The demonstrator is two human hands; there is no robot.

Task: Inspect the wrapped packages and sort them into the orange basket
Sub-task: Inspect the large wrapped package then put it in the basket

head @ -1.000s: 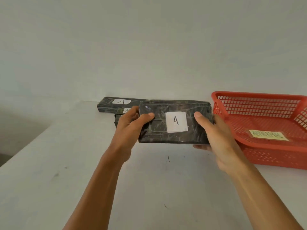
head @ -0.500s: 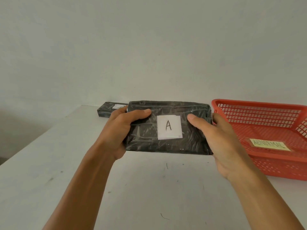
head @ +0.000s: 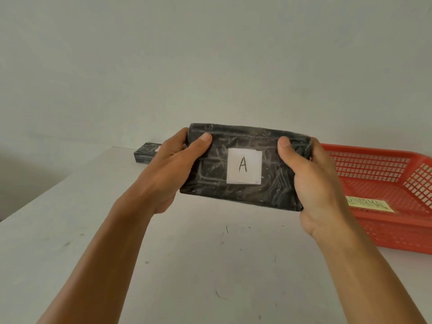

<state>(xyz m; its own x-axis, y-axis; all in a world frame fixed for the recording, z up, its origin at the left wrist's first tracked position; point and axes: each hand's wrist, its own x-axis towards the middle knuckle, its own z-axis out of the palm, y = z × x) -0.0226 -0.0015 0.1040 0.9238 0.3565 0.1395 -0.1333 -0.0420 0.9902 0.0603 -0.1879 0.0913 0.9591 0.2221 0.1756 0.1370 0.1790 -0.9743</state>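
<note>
With the left hand (head: 170, 169) and right hand (head: 313, 181) gripping the ends of the black film-wrapped rectangular package (head: 243, 167) above the white bench (head: 210, 265), keep its "A" label facing up, check all faces, then move toward the orange plastic mesh basket (head: 385, 183) at right.

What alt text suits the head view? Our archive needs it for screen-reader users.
Two hands, left hand and right hand, grip a dark wrapped package labelled "A" above a white table. An orange basket sits right; another package lies behind.
</note>
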